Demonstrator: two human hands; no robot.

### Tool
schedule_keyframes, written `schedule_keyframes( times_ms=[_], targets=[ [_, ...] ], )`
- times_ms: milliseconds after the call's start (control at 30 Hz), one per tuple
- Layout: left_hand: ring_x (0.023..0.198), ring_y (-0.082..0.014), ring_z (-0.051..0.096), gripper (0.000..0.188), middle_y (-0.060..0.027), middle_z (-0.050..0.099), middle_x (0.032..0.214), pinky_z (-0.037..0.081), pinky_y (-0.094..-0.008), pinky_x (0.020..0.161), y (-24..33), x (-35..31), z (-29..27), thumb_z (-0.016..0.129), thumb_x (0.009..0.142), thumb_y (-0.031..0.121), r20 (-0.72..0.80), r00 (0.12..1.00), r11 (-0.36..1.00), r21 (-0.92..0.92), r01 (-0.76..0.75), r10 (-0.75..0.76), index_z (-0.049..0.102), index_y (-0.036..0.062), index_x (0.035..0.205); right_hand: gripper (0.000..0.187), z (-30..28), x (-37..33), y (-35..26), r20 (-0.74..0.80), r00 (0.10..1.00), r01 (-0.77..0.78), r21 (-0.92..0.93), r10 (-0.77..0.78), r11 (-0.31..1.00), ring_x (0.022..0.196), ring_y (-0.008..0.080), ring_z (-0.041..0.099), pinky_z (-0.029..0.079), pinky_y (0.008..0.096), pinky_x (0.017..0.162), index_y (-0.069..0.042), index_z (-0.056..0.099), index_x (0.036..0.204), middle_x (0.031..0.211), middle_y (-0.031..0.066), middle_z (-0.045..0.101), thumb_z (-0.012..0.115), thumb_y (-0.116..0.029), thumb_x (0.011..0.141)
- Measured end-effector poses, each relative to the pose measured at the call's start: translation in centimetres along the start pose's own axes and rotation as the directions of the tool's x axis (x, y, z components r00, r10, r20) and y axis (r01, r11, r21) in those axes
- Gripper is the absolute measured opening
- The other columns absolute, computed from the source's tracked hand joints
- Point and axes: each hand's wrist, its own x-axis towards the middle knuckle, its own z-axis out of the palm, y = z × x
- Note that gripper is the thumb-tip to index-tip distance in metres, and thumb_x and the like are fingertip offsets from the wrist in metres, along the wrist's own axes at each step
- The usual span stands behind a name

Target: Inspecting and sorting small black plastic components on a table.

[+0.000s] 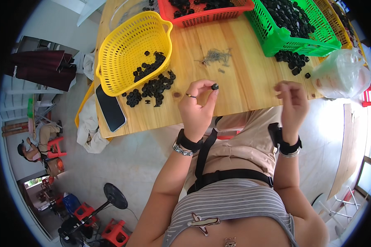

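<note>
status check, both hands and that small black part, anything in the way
Left hand pinching small black part. Right hand apart, grip unclear. No obstruction seen between them.

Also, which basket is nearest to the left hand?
The left yellow basket, beside the phone; the red basket, green basket and right yellow basket stand farther from the left hand.

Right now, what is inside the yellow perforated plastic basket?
In the yellow basket, small black round parts lie piled toward the lower right. What lies beneath the pile is covered, so I cannot see it.
</note>
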Motion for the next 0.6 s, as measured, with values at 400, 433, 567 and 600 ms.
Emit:
schedule_keyframes(
  times_ms=[400,433,567,600],
  targets=[
    [0.082,-0.0145,0.062,0.017,-0.0071,0.064,0.088,0.048,-0.0251,0.076,-0.3,0.0,-0.3,0.065,0.074,-0.006,0.031,0.996,0.991,-0.097,0.088,-0.086,0.06,-0.001,0.089,0.02,7.7,-0.5,-0.8,0.433,0.901,-0.082,0.128,0.019,0.988,0.076,0.0092,0.058,0.046,0.0207,0.067,0.002,0.064,0.102,0.085,0.0059,0.062,0.064,-0.004,0.082],
    [0.082,-0.0152,0.062,0.017,-0.0075,0.064,0.088,0.048,-0.0253,0.075,-0.4,0.1,-0.3,0.065,0.074,-0.006,0.028,0.998,0.993,-0.095,0.065,-0.063,0.06,-0.0007,0.089,0.02,7.7,-0.4,-0.7,0.437,0.899,-0.086,0.126,0.023,0.988,0.076,0.0092,0.058,0.046,0.0207,0.067,0.002,0.064,0.102,0.085,0.0059,0.062,0.064,-0.004,0.082],
    [0.081,-0.0172,0.062,0.017,-0.0088,0.064,0.087,0.048,-0.0257,0.073,0.3,0.3,-0.6,0.066,0.074,-0.005,0.027,0.999,0.999,-0.033,-0.022,0.023,0.061,-0.0002,0.089,0.021,7.3,0.0,-0.6,0.48,0.877,-0.149,0.256,0.009,0.955,0.083,0.0093,0.053,0.042,0.0197,0.071,0.001,0.063,0.106,0.094,0.0052,0.057,0.057,0.0,0.085],
    [0.081,-0.0172,0.062,0.017,-0.0088,0.064,0.087,0.048,-0.0257,0.073,0.4,0.4,-0.6,0.066,0.074,-0.005,0.025,0.999,0.999,-0.035,-0.021,0.022,0.061,-0.0002,0.089,0.022,7.1,0.1,-0.5,0.511,0.859,-0.142,0.266,-0.014,0.953,0.085,0.0094,0.052,0.041,0.0192,0.073,0.001,0.063,0.107,0.097,0.005,0.056,0.056,0.001,0.086]
  ],
)
